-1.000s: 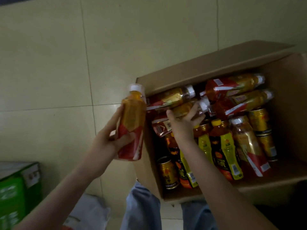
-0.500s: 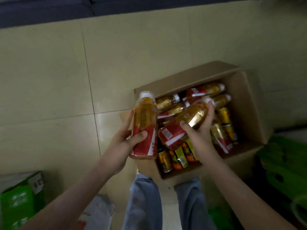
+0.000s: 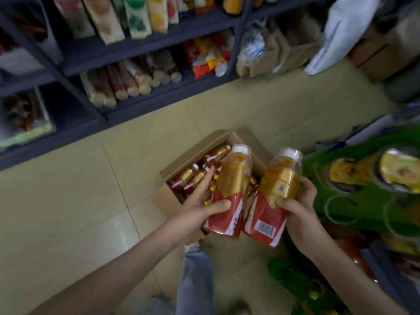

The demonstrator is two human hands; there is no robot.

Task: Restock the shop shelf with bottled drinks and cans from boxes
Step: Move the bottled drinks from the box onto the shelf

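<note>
I hold two amber drink bottles with red-and-gold labels and white caps, both upright, side by side above the box. My left hand [image 3: 200,208] grips the left bottle [image 3: 229,192] around its lower label. My right hand [image 3: 297,210] grips the right bottle [image 3: 272,201] from the right side. Below and behind them, the open cardboard box [image 3: 218,138] on the floor holds several more of the same bottles [image 3: 193,176], lying on their sides.
A dark shop shelf [image 3: 141,53] with packaged snacks runs along the top. Green packs with cans [image 3: 375,183] crowd the right side. More cartons and a white bag [image 3: 341,35] stand at top right. Tiled floor [image 3: 68,201] spreads left. My jeans-clad leg [image 3: 195,276] is below.
My right hand lifted its bottle out of the box and turned it upright beside the left one. The view swung up from the box, revealing the shelf and the green packs.
</note>
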